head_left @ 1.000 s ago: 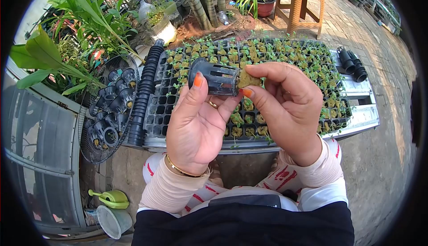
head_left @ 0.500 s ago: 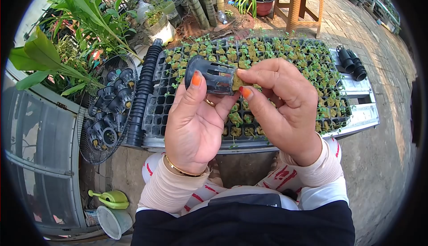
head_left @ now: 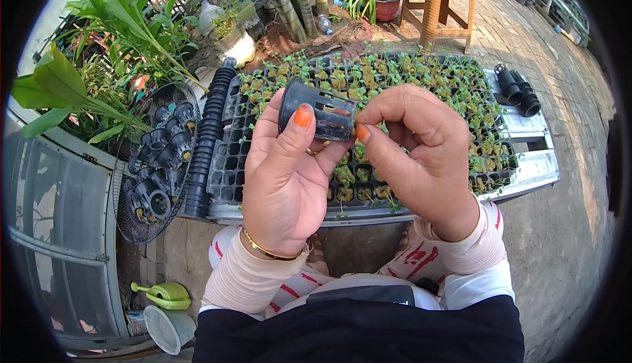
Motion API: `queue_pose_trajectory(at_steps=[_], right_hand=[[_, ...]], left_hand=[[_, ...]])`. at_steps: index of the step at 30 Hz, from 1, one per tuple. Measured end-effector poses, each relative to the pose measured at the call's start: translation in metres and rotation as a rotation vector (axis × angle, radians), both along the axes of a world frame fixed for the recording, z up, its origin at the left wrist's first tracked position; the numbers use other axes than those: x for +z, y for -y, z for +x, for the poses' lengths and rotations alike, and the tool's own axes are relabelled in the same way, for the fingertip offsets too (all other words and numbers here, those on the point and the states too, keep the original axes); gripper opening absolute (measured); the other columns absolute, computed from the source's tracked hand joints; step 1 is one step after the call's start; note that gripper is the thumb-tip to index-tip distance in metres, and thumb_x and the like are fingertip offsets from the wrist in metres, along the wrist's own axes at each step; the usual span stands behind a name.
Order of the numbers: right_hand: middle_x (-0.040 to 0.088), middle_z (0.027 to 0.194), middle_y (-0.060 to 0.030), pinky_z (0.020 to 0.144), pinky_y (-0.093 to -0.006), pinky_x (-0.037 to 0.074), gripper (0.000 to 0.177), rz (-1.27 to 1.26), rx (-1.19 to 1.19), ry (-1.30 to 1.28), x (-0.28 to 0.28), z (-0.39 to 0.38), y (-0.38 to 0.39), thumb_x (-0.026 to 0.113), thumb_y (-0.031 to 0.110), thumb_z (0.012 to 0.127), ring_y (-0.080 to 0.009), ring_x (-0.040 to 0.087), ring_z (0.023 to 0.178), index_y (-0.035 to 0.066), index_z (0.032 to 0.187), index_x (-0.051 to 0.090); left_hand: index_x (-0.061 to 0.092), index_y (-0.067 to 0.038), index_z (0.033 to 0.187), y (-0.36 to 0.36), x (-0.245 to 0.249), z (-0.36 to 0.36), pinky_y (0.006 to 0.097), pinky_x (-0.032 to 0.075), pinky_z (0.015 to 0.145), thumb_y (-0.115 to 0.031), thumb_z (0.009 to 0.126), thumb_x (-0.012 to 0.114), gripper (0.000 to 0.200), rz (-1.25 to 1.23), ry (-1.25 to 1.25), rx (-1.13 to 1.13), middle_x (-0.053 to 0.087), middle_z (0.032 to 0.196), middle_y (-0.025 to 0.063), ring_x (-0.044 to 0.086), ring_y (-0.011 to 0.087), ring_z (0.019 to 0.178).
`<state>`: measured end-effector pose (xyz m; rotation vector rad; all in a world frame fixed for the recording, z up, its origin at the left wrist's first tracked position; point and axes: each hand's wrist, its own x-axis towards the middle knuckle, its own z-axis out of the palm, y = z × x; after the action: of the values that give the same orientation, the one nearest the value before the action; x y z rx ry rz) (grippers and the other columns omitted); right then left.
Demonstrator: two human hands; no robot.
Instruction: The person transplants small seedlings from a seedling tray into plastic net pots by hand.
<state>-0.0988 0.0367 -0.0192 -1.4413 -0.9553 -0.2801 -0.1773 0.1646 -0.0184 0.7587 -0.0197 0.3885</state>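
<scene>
Above the seedling trays (head_left: 226, 176), your left hand (head_left: 284, 188) grips a net cup (head_left: 309, 94), apparently light and stiff, best held by its wall; your right hand (head_left: 431, 165) pinches at its slotted end, contents unclear.

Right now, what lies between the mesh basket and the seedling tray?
A long stack of black pots lies between the basket and tray, in the head view.

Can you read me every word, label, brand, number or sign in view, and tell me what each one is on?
No text can be read anywhere.
Black slotted cup in the left hand: no legible lettering.
Small patterned item by the green watering can: too small and blurred to read.
Trousers: red marks, nothing legible.
</scene>
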Motion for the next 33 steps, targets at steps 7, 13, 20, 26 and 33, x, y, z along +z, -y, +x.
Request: queue_pose_trajectory(at_steps=[7,13,20,26,33], right_hand=[[0.056,0.066,-0.0043,0.045,-0.0218,0.033,0.009,0.096,-0.098,-0.089,-0.006,0.001,-0.005,0.063,0.000,0.064,-0.0094,0.043,0.050,0.002,0.073,0.061],[0.058,0.068,-0.0051,0.046,-0.0224,0.035,0.011,0.027,0.017,0.008,-0.002,0.007,0.001,0.062,0.000,0.064,-0.0119,0.048,0.054,0.001,0.075,0.061],[0.059,0.069,-0.0068,0.048,-0.0243,0.039,0.013,0.010,-0.096,0.069,-0.002,0.004,-0.001,0.063,-0.003,0.063,-0.0151,0.054,0.059,0.001,0.075,0.062],[0.058,0.069,-0.0065,0.048,-0.0239,0.037,0.014,0.012,-0.101,0.123,-0.004,0.007,0.001,0.063,-0.003,0.063,-0.0131,0.050,0.056,0.001,0.076,0.062],[0.057,0.082,-0.0005,0.050,-0.0166,0.032,0.028,-0.014,0.102,-0.305,0.000,0.005,0.007,0.064,-0.002,0.069,-0.0019,0.039,0.059,-0.001,0.096,0.058]], left_hand=[[0.038,-0.006,0.118,0.002,0.000,0.004,0.0411,0.047,0.086,-0.008,0.085,0.060,0.040,0.039,-0.034,0.025,0.054,0.105,0.0078,0.057,0.0203,0.097],[0.043,-0.006,0.113,-0.002,0.002,0.006,0.0400,0.048,0.085,-0.011,0.086,0.058,0.031,-0.039,-0.087,-0.013,0.057,0.099,0.0061,0.057,0.0182,0.094],[0.044,-0.006,0.110,-0.001,0.000,0.007,0.0393,0.048,0.084,-0.012,0.087,0.058,0.028,0.005,-0.080,-0.021,0.057,0.097,0.0058,0.058,0.0172,0.091],[0.043,-0.006,0.111,-0.005,0.000,0.009,0.0404,0.048,0.083,-0.012,0.086,0.059,0.030,-0.001,-0.094,-0.014,0.056,0.098,0.0061,0.057,0.0172,0.091],[0.035,-0.004,0.123,-0.003,0.004,0.010,0.0386,0.047,0.086,-0.009,0.086,0.058,0.044,0.125,-0.038,0.116,0.054,0.106,0.0097,0.056,0.0198,0.098]])
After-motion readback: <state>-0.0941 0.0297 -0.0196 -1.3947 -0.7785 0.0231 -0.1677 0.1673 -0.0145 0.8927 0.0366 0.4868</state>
